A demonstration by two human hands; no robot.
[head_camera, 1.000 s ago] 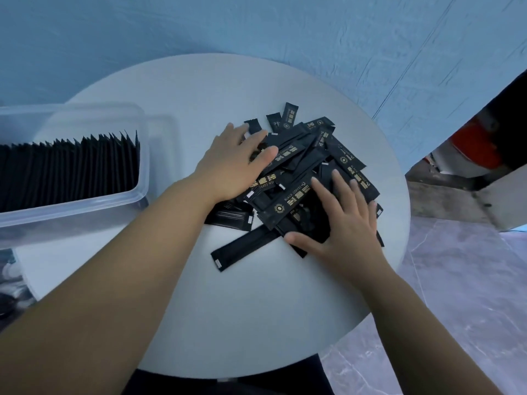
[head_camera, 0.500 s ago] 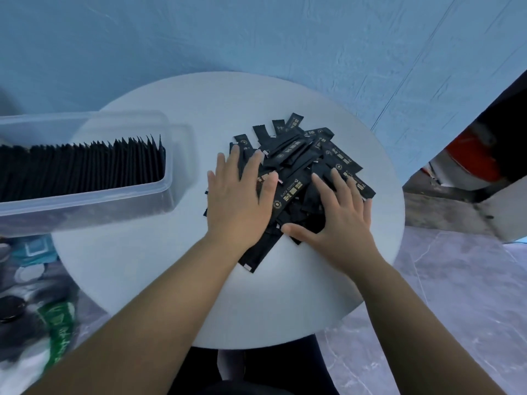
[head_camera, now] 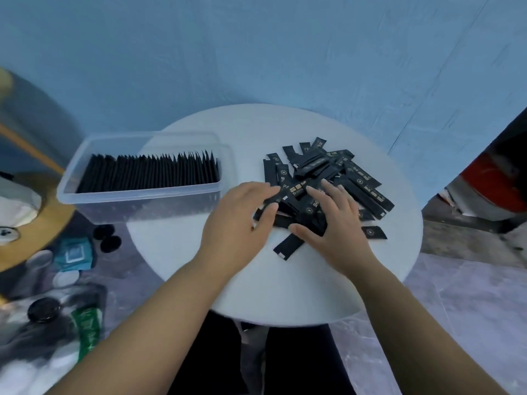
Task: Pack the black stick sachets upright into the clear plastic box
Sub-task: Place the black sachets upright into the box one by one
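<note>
Left edge of the table (head_camera: 285,295): the clear plastic box (head_camera: 142,208) sits here, its left end hanging past the edge. Inside, a packed row (head_camera: 148,173) of black stick sachets stands upright, running from the left end almost to the right wall. We note a narrow free strip at that right end. Just right of the box, the left hand (head_camera: 242,215) lies palm down with its fingers nearly straight and close together. Its tips and thumb rest on the left fringe of the loose pile (head_camera: 342,172), and it grips nothing. Next, the right hand (head_camera: 339,220) lies flat on the pile's middle, fingers spread wide, thumb toward the near edge, also gripping nothing. The pile lies crisscrossed on the table's right half, inside the right edge. One stray sachet (head_camera: 288,246) pokes out on the near side by the right thumb. Handling, as we judge it: each sachet looks light, thin and glossy, so probably slippery and apt to fan out when gathered. The body should flex a little, with the sealed ends stiffer. We would square a small bundle between both palms, pinch it across mid-length, and lower it end-first into the free strip.
</note>
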